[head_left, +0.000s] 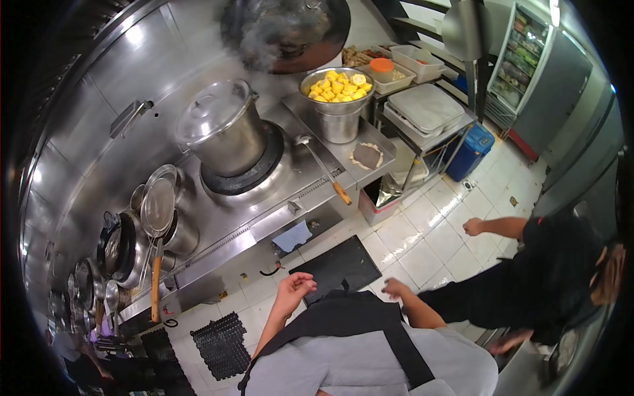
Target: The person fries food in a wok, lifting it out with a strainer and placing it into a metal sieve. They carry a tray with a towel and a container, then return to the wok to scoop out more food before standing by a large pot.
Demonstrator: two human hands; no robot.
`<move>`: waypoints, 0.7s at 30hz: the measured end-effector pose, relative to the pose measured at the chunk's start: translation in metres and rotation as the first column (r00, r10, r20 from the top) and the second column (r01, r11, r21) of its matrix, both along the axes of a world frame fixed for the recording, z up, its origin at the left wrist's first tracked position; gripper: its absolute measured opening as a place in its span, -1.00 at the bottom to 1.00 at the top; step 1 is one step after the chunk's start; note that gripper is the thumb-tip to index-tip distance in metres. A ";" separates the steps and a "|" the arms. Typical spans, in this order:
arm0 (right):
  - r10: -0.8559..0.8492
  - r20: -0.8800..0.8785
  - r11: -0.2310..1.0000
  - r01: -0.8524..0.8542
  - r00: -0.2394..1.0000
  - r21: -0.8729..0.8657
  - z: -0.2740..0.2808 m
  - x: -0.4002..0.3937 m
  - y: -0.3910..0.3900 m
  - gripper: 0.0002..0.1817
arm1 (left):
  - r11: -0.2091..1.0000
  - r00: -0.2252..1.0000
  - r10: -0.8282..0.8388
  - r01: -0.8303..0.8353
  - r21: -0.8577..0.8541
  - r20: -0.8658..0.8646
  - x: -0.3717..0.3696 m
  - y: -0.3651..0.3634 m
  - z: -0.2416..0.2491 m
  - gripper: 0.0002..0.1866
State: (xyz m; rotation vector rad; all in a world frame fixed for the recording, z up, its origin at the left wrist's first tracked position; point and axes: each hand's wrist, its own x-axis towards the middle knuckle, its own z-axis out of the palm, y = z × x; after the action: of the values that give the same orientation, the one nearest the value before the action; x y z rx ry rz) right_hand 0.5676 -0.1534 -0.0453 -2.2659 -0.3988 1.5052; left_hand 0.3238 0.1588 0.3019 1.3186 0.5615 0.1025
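Observation:
My left hand [295, 291] is held in front of my black apron [350, 310], fingers loosely bent and apart, with nothing visible in it. On the other side of the apron is my right hand [398, 290], blurred, its fingers partly hidden. Both hands hang over the floor, apart from the counter. Ahead, a large lidded pot [228, 135] stands on a round burner [277, 155]. To its right, a metal bowl of cut corn [338, 88] rests on a steel pot [339, 125]. A wooden-handled ladle [322, 163] lies across the counter edge.
A co-worker in black [555, 270] stands close on my right, one arm stretched forward. Strainers [158, 206] and pans [119, 247] crowd the counter's left end. A black mat [343, 270] lies on the tiles. Beyond are a blue bin [470, 152] and a glass-door fridge [518, 63].

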 end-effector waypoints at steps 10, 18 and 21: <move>-0.317 -0.070 0.473 0.222 0.946 0.853 0.465 0.180 0.205 -0.05 | 0.998 0.999 -0.046 0.047 -0.035 0.026 0.003 0.001 0.002 -0.76; 0.351 -0.040 0.530 -0.163 0.935 0.832 0.488 0.061 0.225 -0.16 | 0.994 0.996 0.077 -0.074 -0.078 0.040 -0.024 0.017 -0.006 -0.74; 0.143 -0.091 0.471 0.013 0.986 0.882 0.481 0.063 0.236 -0.05 | 0.994 0.997 0.081 -0.080 -0.079 0.011 -0.029 0.024 -0.009 -0.70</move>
State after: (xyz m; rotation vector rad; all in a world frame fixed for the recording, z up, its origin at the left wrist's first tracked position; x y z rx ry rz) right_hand 0.6303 0.0830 0.4355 -1.2768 -0.9684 1.0659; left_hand 0.2944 0.1825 0.2925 1.2186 0.6012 0.1552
